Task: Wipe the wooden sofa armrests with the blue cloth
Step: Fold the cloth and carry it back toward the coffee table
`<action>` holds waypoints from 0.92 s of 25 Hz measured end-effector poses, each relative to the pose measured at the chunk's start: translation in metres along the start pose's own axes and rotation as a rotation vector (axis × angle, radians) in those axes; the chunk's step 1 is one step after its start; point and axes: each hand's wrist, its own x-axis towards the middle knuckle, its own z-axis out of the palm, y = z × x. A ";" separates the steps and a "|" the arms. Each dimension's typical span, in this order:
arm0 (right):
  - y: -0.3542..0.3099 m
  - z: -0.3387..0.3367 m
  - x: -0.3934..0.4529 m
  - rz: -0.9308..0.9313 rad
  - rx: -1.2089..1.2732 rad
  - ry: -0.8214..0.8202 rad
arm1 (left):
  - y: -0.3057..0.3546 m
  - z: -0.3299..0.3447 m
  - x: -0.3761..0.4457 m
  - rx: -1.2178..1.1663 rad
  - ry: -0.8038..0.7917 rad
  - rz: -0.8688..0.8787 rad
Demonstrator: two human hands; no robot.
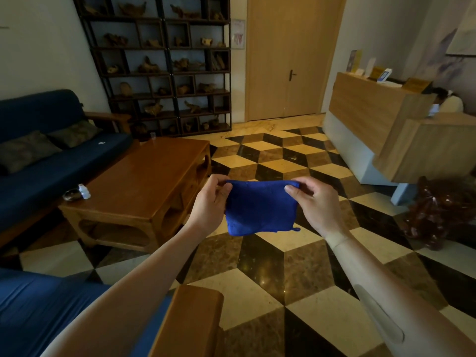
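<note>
Presently, items ran as follows. Long blue sofa (51, 161) at nine o'clock, its far wooden armrest (103, 115) well apart from both hands. Coffee table, tabletop (144, 181) at ten o'clock, bearing a small white bottle (84, 191) and a dark dish (70, 195) near its corner. Nearer wooden armrest (190, 318) at six o'clock, beside a blue seat cushion (38, 310), below the forearms and untouched. Blue cloth (260, 207) at centre, folded, held in the air over the chequered floor (270, 266). Left hand (210, 202) pinched the cloth's upper left corner; right hand (313, 202) pinched its upper right corner. Risk noted: both grips sat on corners only, so the cloth likely would slip and fall if either loosened. Further risk: wiped loosely bunched, it might skim the armrest and miss its edges.
</note>
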 end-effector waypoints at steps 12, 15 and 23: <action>0.122 0.008 0.197 -0.066 0.020 -0.043 | -0.032 0.088 0.189 0.022 0.162 -0.034; 0.147 0.008 0.245 -0.096 0.014 -0.056 | -0.036 0.109 0.234 0.011 0.197 -0.035; 0.205 0.044 0.351 -0.062 0.062 -0.088 | -0.080 0.128 0.352 0.039 0.207 -0.045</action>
